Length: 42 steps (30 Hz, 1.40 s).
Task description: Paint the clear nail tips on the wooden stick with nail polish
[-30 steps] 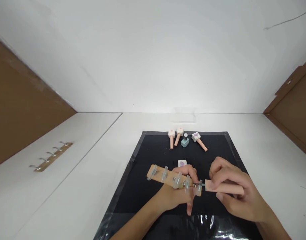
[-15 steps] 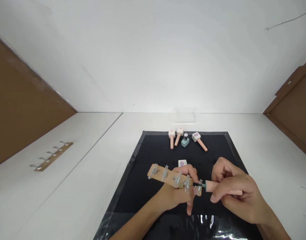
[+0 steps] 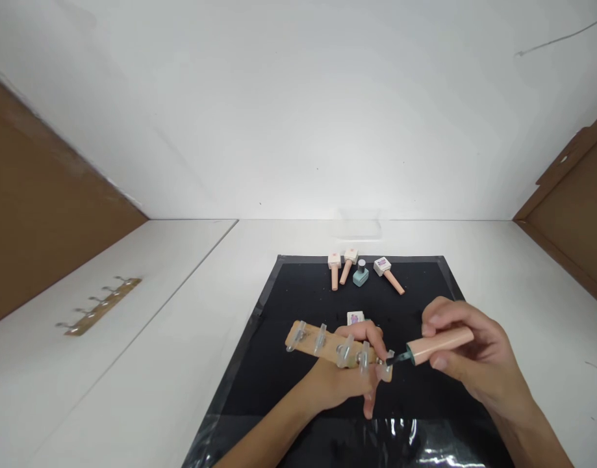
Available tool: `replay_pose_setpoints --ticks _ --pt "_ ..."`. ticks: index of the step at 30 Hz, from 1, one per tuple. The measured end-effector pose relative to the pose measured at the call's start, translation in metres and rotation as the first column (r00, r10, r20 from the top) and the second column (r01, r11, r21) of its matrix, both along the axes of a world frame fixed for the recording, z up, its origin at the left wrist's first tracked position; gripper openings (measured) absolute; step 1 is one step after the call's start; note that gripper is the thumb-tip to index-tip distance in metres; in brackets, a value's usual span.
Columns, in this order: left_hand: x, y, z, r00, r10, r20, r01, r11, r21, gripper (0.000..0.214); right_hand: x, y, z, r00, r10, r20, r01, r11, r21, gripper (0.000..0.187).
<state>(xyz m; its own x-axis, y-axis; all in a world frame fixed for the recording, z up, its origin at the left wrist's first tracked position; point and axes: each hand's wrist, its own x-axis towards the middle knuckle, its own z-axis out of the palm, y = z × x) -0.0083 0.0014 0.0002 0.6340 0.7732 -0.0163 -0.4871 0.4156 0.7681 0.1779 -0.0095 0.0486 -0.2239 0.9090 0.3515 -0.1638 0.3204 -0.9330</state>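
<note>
Over the black mat, my left hand (image 3: 344,382) grips a wooden strip (image 3: 330,346) by its right end. Several clear false nails (image 3: 344,351) stand across the strip on small metal holders. My right hand (image 3: 488,364) pinches the peach handle of a nail polish brush (image 3: 442,344), its dark bristles pointing left. The brush tip is at the rightmost false nail; whether it touches I cannot tell. Just behind my left fingers a white-labelled polish bottle (image 3: 355,317) shows in part, its lower portion hidden by the hand.
At the mat's (image 3: 288,305) back lie several peach-handled polish bottles (image 3: 390,275) and a small teal bottle (image 3: 360,275). A clear plastic tray (image 3: 356,225) is behind them. Another wooden strip with metal holders (image 3: 103,307) lies on the white table at left. Brown panels flank both sides.
My right hand has tilted the brush, raising its handle end, and loosened its curled fingers into a lighter pinch. My left hand and the strip have hardly moved.
</note>
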Motion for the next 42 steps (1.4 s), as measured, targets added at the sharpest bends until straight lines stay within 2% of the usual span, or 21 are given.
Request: replay_pose_setpoints --ticks 3,5,13,16,18,21,25,30,34,36,39,42 --pt "-0.001 0.000 0.008 0.992 0.037 -0.120 -0.033 0.999 0.033 0.031 -0.003 0.000 -0.003 0.993 -0.046 -0.109 0.031 0.990 -0.138 0.017" --pt "-0.001 0.000 0.011 0.986 0.034 -0.161 -0.026 0.998 0.050 0.032 -0.005 -0.003 -0.003 0.995 -0.053 -0.086 0.040 0.988 -0.147 0.013" --pt "-0.001 0.000 0.009 0.990 0.003 -0.144 0.007 0.997 0.073 0.031 -0.007 -0.010 0.001 0.982 -0.122 0.145 0.114 0.992 0.058 0.015" --pt "-0.003 0.000 0.010 0.991 -0.001 -0.136 0.013 0.996 0.087 0.033 -0.006 -0.010 0.000 0.969 -0.183 0.166 0.166 0.980 0.113 0.014" --pt "-0.003 0.000 0.010 0.988 -0.003 -0.153 0.016 0.997 0.082 0.034 -0.006 -0.010 0.000 0.971 -0.200 0.135 0.184 0.976 0.119 0.014" --pt "-0.003 0.000 0.012 0.984 -0.007 -0.180 0.019 0.997 0.070 0.036 -0.007 -0.011 0.000 0.982 -0.161 0.104 0.146 0.980 0.134 0.016" --pt "-0.002 0.000 0.012 0.980 -0.003 -0.198 0.021 0.996 0.089 0.036 -0.008 -0.012 0.001 0.982 -0.108 0.154 0.083 0.983 0.161 0.015" --pt "-0.002 0.000 0.009 0.986 -0.012 -0.164 0.026 0.996 0.085 0.035 -0.008 -0.012 0.000 0.965 -0.224 0.137 0.199 0.965 0.173 0.012" --pt "-0.002 0.000 0.010 0.983 -0.005 -0.181 0.023 0.995 0.097 0.037 -0.008 -0.012 0.001 0.980 -0.103 0.170 0.073 0.981 0.177 0.014" --pt "-0.003 0.000 0.010 0.978 -0.001 -0.208 0.023 0.994 0.105 0.037 -0.009 -0.012 0.002 0.972 -0.116 0.202 0.080 0.981 0.178 0.013" --pt "-0.003 0.000 0.011 0.974 0.019 -0.225 0.010 0.992 0.124 0.034 -0.009 -0.012 0.002 0.960 -0.205 0.188 0.167 0.965 0.203 0.014" --pt "-0.002 0.000 0.010 0.976 0.039 -0.216 0.000 0.984 0.179 0.027 -0.008 -0.013 0.003 0.972 -0.124 0.202 0.075 0.970 0.231 0.017"
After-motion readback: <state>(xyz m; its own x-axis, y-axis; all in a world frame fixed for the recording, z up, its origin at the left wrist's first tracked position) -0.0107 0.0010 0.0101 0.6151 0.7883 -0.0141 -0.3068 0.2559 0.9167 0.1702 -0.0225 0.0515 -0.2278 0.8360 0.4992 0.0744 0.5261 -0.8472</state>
